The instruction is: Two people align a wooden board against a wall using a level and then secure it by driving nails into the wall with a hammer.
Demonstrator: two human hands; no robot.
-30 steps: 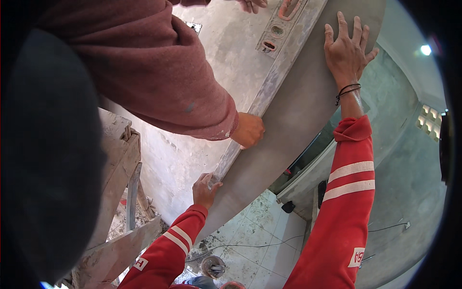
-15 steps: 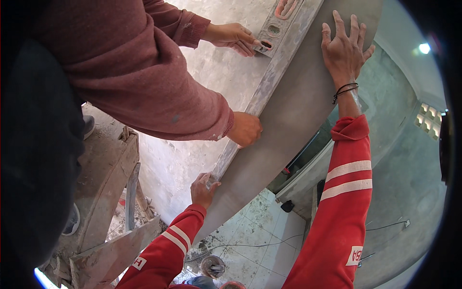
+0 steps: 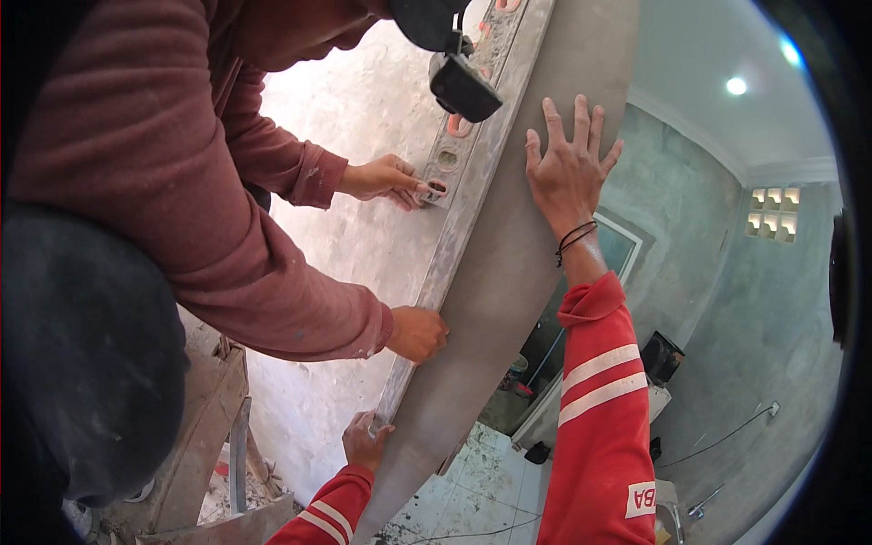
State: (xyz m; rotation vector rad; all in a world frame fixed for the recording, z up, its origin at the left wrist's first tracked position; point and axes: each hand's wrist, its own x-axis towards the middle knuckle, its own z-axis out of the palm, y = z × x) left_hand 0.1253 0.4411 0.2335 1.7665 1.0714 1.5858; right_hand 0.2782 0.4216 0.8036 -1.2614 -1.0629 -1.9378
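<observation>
Leaning further in than a moment ago, the co-worker now has a dark cap [image 3: 420, 20] and a black head-worn device [image 3: 465, 89] over the level [image 3: 451, 143], hiding part of it from where I watch. Along the edge of a smooth grey face [image 3: 509, 254] runs a long straight strip [image 3: 452, 232], slanting across the middle, with the level lying along its left side. At the strip's lower end, the left hand [image 3: 366, 442] has its fingers curled round it; higher up, the right hand [image 3: 570, 173] lies on the grey face, fingers spread wide. Between them, the co-worker's nearer hand [image 3: 418, 333] closes on the strip, while the farther one [image 3: 386, 180] pinches the level's lower end. The maroon sleeve [image 3: 272, 272] and a dark trouser leg [image 3: 91, 336] block much of the left side. Below stands a grimy wooden trestle [image 3: 204, 436]; past the grey face are dirty pale floor tiles [image 3: 463, 481], a black box [image 3: 661, 357], a thin cable [image 3: 727, 440] and vent blocks [image 3: 772, 215] high in the wall.
</observation>
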